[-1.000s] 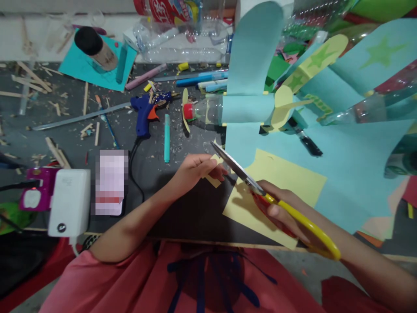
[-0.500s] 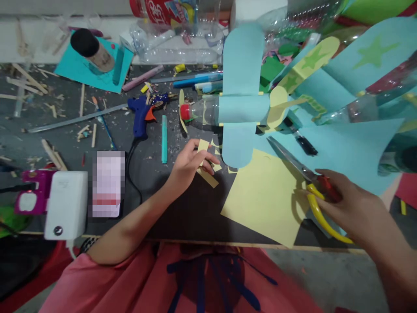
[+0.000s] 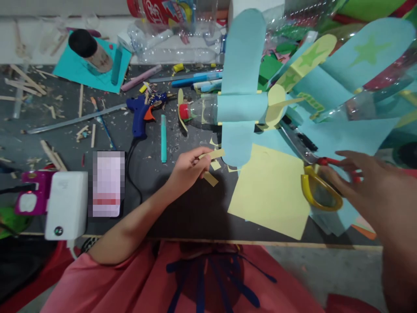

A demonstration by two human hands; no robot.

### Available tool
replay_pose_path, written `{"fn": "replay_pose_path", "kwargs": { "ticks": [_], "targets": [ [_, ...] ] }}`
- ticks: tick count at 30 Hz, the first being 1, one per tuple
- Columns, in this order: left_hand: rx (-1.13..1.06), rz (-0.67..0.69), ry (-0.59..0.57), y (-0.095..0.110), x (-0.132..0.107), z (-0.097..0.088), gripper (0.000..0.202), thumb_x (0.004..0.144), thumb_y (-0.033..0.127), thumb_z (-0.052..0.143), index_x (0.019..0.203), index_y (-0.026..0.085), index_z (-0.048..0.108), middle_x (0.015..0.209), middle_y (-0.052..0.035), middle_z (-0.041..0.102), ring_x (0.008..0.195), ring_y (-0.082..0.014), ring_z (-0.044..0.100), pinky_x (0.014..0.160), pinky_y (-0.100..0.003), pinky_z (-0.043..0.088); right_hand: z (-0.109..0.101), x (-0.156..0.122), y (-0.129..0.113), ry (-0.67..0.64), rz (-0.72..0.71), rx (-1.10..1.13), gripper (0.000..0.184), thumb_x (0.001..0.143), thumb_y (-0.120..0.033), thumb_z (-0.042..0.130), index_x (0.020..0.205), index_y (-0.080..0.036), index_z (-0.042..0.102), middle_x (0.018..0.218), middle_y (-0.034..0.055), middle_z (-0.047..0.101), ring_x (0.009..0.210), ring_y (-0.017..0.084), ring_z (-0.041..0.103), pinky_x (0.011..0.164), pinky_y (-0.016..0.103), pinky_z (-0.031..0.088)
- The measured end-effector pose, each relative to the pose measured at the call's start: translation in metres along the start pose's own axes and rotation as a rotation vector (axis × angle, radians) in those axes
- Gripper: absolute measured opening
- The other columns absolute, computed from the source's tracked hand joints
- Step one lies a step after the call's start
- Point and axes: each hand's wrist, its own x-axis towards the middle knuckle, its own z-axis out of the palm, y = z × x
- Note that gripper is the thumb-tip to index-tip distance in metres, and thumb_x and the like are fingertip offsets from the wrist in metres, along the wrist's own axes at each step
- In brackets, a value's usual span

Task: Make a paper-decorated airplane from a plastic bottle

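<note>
My left hand (image 3: pixel 190 169) pinches a narrow strip of yellow paper (image 3: pixel 215 154) between thumb and fingers. Another yellow strip (image 3: pixel 210 179) sticks out below those fingers. My right hand (image 3: pixel 365 182), slightly blurred, has thumb and fingers about the red handle of the scissors (image 3: pixel 309 158). Their yellow loop lies free of my fingers, and the blades rest over blue paper beside a black marker. Between my hands is a yellow paper sheet (image 3: pixel 270 195). Beyond it stands a bottle airplane (image 3: pixel 243 108) with light blue paper wings, a red cap and a yellow propeller.
A blue glue gun (image 3: pixel 140 115) with its cord lies left of centre, near a teal marker (image 3: pixel 163 139). A phone (image 3: pixel 108 182) and a white power bank (image 3: pixel 66 204) sit at left. Wood scraps litter the table; plastic bottles (image 3: pixel 176 43) and another paper-winged model (image 3: pixel 368 52) crowd the back.
My right hand has moved up and right with the scissors, which now lie flatter. My left hand has turned the yellow strip sideways. The yellow sheet has shifted slightly.
</note>
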Motion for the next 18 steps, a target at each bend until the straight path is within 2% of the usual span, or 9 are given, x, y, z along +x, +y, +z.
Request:
{"fn": "replay_pose_path", "kwargs": {
  "ticks": [2,3,6,8,9,11,14,18],
  "targets": [
    [0.007,0.016,-0.049,0.000,-0.002,0.000,0.016,0.085,0.031,0.056,0.092,0.017,0.061,0.053,0.0078,0.050,0.043,-0.0056,0.043,0.045,-0.019,0.037,-0.008,0.008,-0.018,0.097,-0.056,0.082,0.051,0.095,-0.062,0.039,0.100,-0.020,0.067,0.076,0.0119,0.074,0.065,0.027,0.071,0.046,0.032,0.044],
    [0.013,0.028,-0.085,0.001,-0.004,-0.001,0.019,0.087,0.032,0.057,0.099,0.017,0.060,0.055,0.0075,0.052,0.044,-0.0060,0.045,0.046,-0.020,0.038,-0.010,0.012,-0.029,0.104,-0.118,0.205,0.043,0.096,-0.055,0.043,0.096,-0.019,0.067,0.072,0.0099,0.073,0.059,0.023,0.069,0.049,0.031,0.047],
    [0.052,0.060,-0.217,0.002,-0.009,-0.001,0.026,0.091,0.035,0.057,0.110,0.018,0.053,0.061,0.0054,0.059,0.047,-0.0072,0.050,0.048,-0.020,0.040,-0.009,0.025,-0.069,-0.001,-0.367,0.528,0.025,0.098,-0.040,0.049,0.095,-0.020,0.064,0.081,0.0090,0.074,0.070,0.020,0.071,0.061,0.030,0.053],
    [0.091,0.086,-0.285,0.003,-0.011,0.000,0.024,0.092,0.032,0.054,0.112,0.018,0.050,0.063,0.0049,0.060,0.051,-0.0079,0.053,0.049,-0.020,0.041,-0.004,0.032,-0.094,-0.054,-0.457,0.672,0.021,0.098,-0.036,0.051,0.101,-0.019,0.063,0.093,0.0109,0.075,0.086,0.024,0.072,0.074,0.033,0.055],
    [0.118,0.105,-0.313,0.003,-0.012,0.000,0.023,0.092,0.029,0.053,0.113,0.018,0.049,0.064,0.0052,0.060,0.053,-0.0080,0.054,0.050,-0.020,0.040,-0.002,0.036,-0.106,-0.130,-0.506,0.737,0.021,0.097,-0.036,0.052,0.105,-0.019,0.063,0.095,0.0106,0.074,0.087,0.023,0.071,0.074,0.033,0.055],
    [0.182,0.142,-0.349,0.002,-0.013,0.000,0.023,0.092,0.026,0.051,0.113,0.019,0.048,0.063,0.0060,0.059,0.054,-0.0080,0.054,0.051,-0.020,0.039,0.000,0.044,-0.123,-0.272,-0.532,0.854,0.016,0.094,-0.033,0.055,0.101,-0.020,0.062,0.090,0.0070,0.072,0.075,0.019,0.067,0.067,0.030,0.052],
    [0.312,0.208,-0.358,-0.001,-0.012,0.000,0.021,0.092,0.026,0.049,0.112,0.020,0.048,0.063,0.0060,0.060,0.051,-0.0084,0.053,0.051,-0.021,0.038,-0.001,0.053,-0.136,-0.455,-0.524,0.921,0.009,0.090,-0.026,0.054,0.083,-0.021,0.058,0.078,0.0026,0.067,0.066,0.015,0.061,0.060,0.026,0.047],
    [0.454,0.307,-0.307,-0.005,-0.012,0.002,0.021,0.093,0.027,0.048,0.113,0.020,0.048,0.065,0.0040,0.064,0.054,-0.0107,0.060,0.052,-0.022,0.042,-0.004,0.058,-0.136,-0.540,-0.535,0.964,0.014,0.089,-0.021,0.048,0.075,-0.021,0.053,0.073,0.0013,0.064,0.064,0.014,0.058,0.061,0.026,0.045]
  ]
}}
